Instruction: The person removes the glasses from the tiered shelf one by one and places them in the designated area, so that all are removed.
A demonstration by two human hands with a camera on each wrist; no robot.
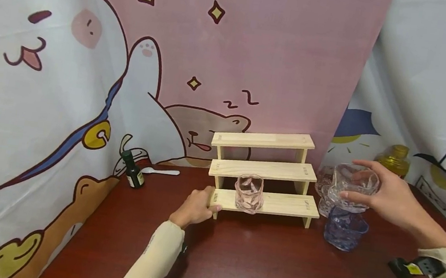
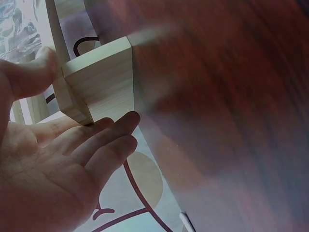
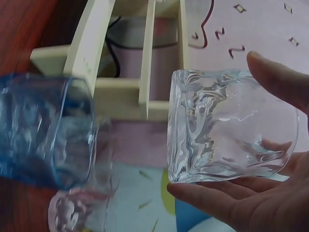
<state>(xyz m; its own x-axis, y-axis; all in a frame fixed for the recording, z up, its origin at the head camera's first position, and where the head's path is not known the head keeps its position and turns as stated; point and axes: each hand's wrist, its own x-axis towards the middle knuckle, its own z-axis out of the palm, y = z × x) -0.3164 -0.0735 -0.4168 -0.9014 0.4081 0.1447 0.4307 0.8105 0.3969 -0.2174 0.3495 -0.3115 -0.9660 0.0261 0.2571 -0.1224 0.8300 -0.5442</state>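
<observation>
My left hand (image 1: 194,207) pinches the left end of the lowest step of a three-step wooden display stand (image 1: 263,168). In the left wrist view its thumb lies at one edge of the board (image 2: 72,99) and its fingers reach along the other side. A pinkish glass (image 1: 249,193) stands on that lowest step, left of the middle. My right hand (image 1: 392,193) holds a clear glass (image 1: 355,185) by its sides, raised right of the stand. Seen from the right wrist, thumb and fingers span the clear glass (image 3: 231,125). Below it a blue glass (image 1: 345,230) stands on the table.
More clear and pinkish glasses (image 1: 325,188) stand behind the blue one, partly hidden. A yellow glass jar (image 1: 394,160) is at the back right. On the left are a small dark green bottle (image 1: 133,169) and a white plastic spoon (image 1: 162,172). Printed cloth (image 1: 282,63) hangs behind the table.
</observation>
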